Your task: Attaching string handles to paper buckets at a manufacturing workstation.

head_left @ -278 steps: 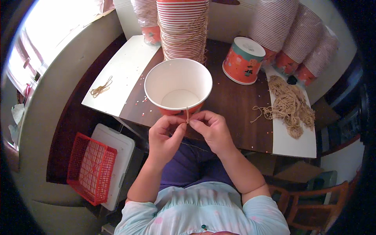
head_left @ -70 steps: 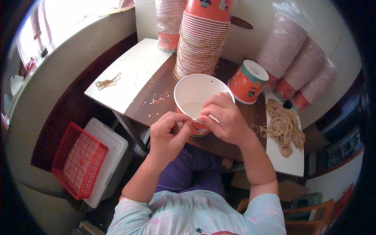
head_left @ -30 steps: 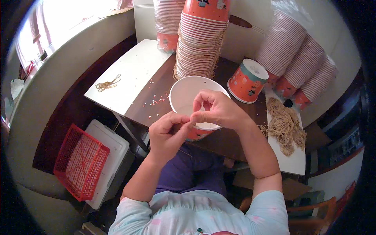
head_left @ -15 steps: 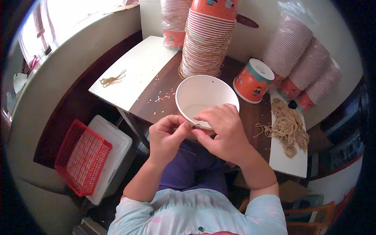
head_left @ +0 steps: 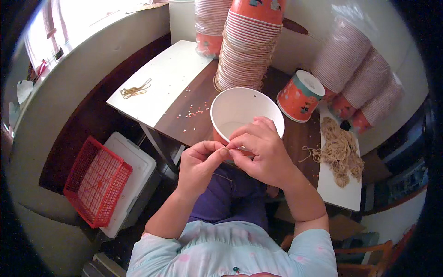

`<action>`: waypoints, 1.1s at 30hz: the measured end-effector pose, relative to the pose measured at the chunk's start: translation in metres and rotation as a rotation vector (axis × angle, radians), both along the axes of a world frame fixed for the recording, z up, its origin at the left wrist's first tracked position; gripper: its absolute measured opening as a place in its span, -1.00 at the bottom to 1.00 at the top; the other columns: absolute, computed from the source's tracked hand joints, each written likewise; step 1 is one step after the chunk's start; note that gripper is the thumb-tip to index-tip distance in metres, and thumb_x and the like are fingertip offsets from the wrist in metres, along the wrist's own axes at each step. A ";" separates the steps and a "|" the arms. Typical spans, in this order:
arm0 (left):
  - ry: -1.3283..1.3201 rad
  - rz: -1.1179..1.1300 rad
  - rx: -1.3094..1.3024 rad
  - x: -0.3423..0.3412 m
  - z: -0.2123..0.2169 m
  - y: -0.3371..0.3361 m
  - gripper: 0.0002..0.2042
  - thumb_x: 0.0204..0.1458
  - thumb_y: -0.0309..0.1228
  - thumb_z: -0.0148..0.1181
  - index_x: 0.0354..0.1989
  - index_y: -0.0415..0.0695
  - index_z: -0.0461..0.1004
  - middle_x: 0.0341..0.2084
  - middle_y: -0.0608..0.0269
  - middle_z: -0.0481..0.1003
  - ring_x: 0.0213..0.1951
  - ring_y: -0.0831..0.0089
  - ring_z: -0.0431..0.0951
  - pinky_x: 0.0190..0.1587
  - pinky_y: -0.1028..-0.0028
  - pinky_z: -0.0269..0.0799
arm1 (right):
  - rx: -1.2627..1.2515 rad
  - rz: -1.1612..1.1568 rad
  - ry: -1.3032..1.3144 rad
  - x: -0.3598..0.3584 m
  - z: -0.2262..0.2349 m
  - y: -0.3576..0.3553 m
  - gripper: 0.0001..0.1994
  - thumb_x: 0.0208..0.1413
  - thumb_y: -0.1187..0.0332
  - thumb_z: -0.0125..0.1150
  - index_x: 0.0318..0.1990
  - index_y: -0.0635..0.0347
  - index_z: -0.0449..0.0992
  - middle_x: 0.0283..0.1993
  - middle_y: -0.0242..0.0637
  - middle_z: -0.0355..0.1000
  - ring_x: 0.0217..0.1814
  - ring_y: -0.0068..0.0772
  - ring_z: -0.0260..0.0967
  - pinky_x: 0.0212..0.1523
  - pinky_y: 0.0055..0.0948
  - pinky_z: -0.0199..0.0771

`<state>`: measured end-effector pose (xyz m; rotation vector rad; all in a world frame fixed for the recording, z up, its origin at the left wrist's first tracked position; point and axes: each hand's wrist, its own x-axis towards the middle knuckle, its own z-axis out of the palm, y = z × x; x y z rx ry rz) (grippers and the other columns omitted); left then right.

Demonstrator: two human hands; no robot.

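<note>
The paper bucket (head_left: 244, 115) now sits right at the near edge of the table (head_left: 184, 115), open mouth up, white inside and orange on the outside. Half a second ago the right hand covered the near rim with its fingers spread over it; now that hand (head_left: 263, 154) has drawn back a little toward the body and meets the left hand (head_left: 200, 161) just in front of the rim. Both hands pinch fingertip to fingertip at one spot (something thin, a bit of string as far as I can judge, though it is too fine to make out for certain). So each grip is narrow, closed on that small thing between thumb and fingers, and the bucket itself is only touched at its near wall by the right knuckles.

To me that reads as the fiddly part of the job moving from the rim to the string end, close work at the bucket's side.

Around them: a tall stack of buckets (head_left: 249, 46) just behind the open one, a single lidded bucket (head_left: 300, 94) lying tilted to the right, a heap of tan strings (head_left: 339, 150) on a white board, a few loose strings (head_left: 135, 90) at the far left, and a red basket (head_left: 94, 182) on the floor.
</note>
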<state>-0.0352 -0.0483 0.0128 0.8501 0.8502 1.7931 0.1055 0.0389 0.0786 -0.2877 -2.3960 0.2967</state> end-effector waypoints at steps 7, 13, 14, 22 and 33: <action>-0.067 -0.091 -0.041 -0.009 -0.007 0.000 -0.87 0.04 -0.51 0.16 -0.29 -0.32 0.50 -0.42 0.23 0.54 -0.39 0.65 0.49 -0.33 0.70 0.36 | -0.088 -0.009 -0.027 -0.001 0.001 0.004 -0.91 -0.22 0.47 0.26 -0.47 0.13 0.51 -0.34 -0.35 0.44 -0.22 -0.30 0.37 0.05 -0.24 0.18; 0.117 0.104 -0.019 0.003 0.002 0.000 -0.88 0.03 -0.54 0.16 -0.28 -0.32 0.50 -0.44 0.32 0.53 -0.49 0.78 0.39 -0.45 0.73 0.29 | -0.325 0.059 -0.045 -0.001 0.005 0.011 -0.94 -0.16 0.47 0.22 -0.46 0.20 0.51 -0.30 -0.29 0.42 -0.19 -0.32 0.37 -0.02 -0.36 0.26; 0.187 0.175 -0.019 0.005 0.002 0.000 -0.89 0.03 -0.56 0.16 -0.28 -0.32 0.50 -0.46 0.35 0.52 -0.52 0.81 0.35 -0.48 0.75 0.26 | -0.398 0.071 -0.052 -0.001 0.006 0.012 -0.94 -0.14 0.47 0.21 -0.45 0.21 0.51 -0.28 -0.28 0.42 -0.18 -0.34 0.36 -0.05 -0.40 0.29; 0.426 0.406 0.156 0.009 -0.009 0.001 -0.88 -0.07 -0.64 0.19 -0.32 -0.23 0.48 -0.52 0.42 0.45 -0.58 0.81 0.30 -0.56 0.77 0.17 | -0.430 0.085 -0.079 -0.001 0.006 0.012 -0.95 -0.13 0.47 0.21 -0.45 0.21 0.52 -0.25 -0.27 0.40 -0.15 -0.36 0.35 -0.09 -0.43 0.31; 0.797 0.595 0.317 0.005 -0.006 0.001 -0.83 -0.16 -0.66 0.23 -0.33 -0.22 0.51 -0.43 0.19 0.51 -0.60 0.65 0.41 -0.59 0.69 0.29 | -0.312 0.054 -0.118 -0.001 0.007 0.009 -0.94 -0.19 0.46 0.24 -0.48 0.18 0.51 -0.26 -0.28 0.39 -0.13 -0.26 0.34 -0.01 -0.34 0.25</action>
